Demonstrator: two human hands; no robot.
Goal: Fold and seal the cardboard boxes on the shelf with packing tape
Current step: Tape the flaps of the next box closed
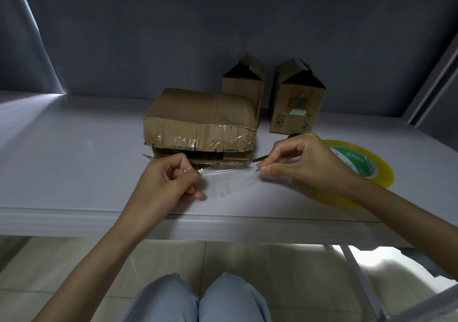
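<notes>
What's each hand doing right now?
Left hand: pinches one end of the clear tape strip.
Right hand: pinches the other end; also appears to hold a small blade.

Dim, bluish light fills the scene, with a bright band spilling in at the upper left beside the wall and across the shelf. The floor below glows paler, brightest at right. Wide-angle distortion bends the edges; detail is soft, and glare glints on the tape.
</notes>
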